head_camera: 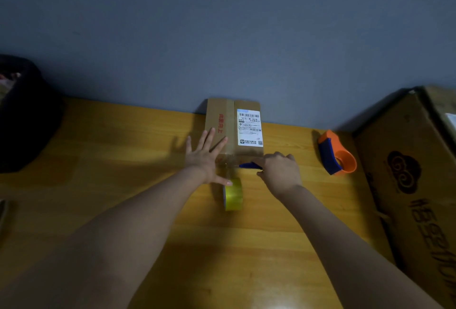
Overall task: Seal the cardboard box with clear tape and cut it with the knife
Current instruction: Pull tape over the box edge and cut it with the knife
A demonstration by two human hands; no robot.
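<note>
Brown labelled box (232,128), tape down middle; seemingly sealed.

1. The yellow wooden counter (98,160) lies bare across its left half, between the small brown cardboard box with a white label (233,126) and a dark rounded object (24,116) at the far left edge.
2. The box stands against the grey-blue wall (222,37), so there is no way round behind it.
3. Just in front of the box, the yellow-tinted roll of clear tape (233,195) stands on edge, blocking the near approach.
4. Right of the box, an open strip of counter reaches the orange and blue tape dispenser (336,153).
5. The large brown printed carton (414,185) walls off the right side.
</note>
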